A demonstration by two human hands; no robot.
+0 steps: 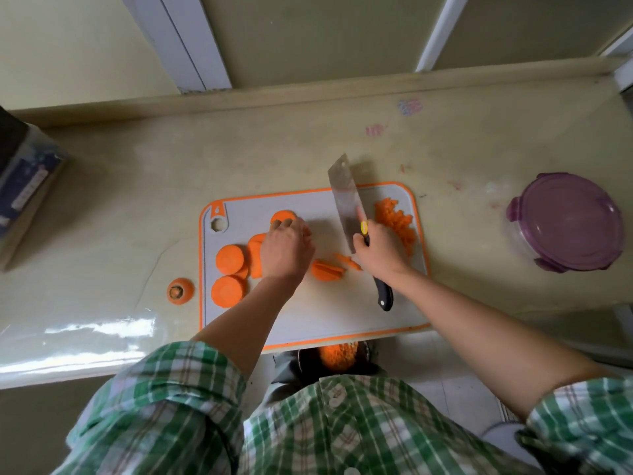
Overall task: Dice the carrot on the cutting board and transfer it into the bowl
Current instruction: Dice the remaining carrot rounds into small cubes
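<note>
The carrot slices (230, 258) lie at the left of the cutting board (325, 303), several hidden under the left hand (286, 250). Its fingers bend down onto the farthest round, knuckles up; whether they pinch or only press it cannot be told. Cut strips (327, 270) sit between the hands. The right hand (376, 250) has its fingers wrapped round the cleaver (344, 197), blade flat-side up, diced carrot (394, 221) just beyond. The bowl (337, 358) is half-hidden below the surface (479, 138) edge.

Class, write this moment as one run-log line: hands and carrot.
stage: dicing | left hand: holds carrot slice | right hand: grips cleaver | diced carrot: pile on cutting board, some in bowl
</note>
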